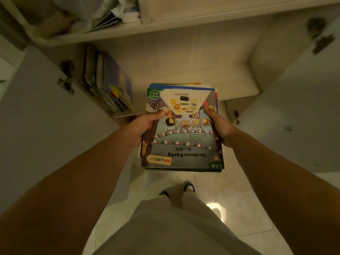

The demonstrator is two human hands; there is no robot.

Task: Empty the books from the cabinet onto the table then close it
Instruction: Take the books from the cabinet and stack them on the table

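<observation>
While the pale, smooth-boarded cabinet point(184, 57) stands open, a flat stack of glossy thin books point(182, 129) is gripped before it by the left hand point(145, 126) and right hand point(219, 126), thumbs on top; the other fingers are hidden beneath. Leaning books point(108, 83) are seen blurred inside.

We see open room in the right of the cabinet point(184, 57). Leaning books point(108, 83) fill its left. Two open doors point(46, 111) stand beside us.
</observation>
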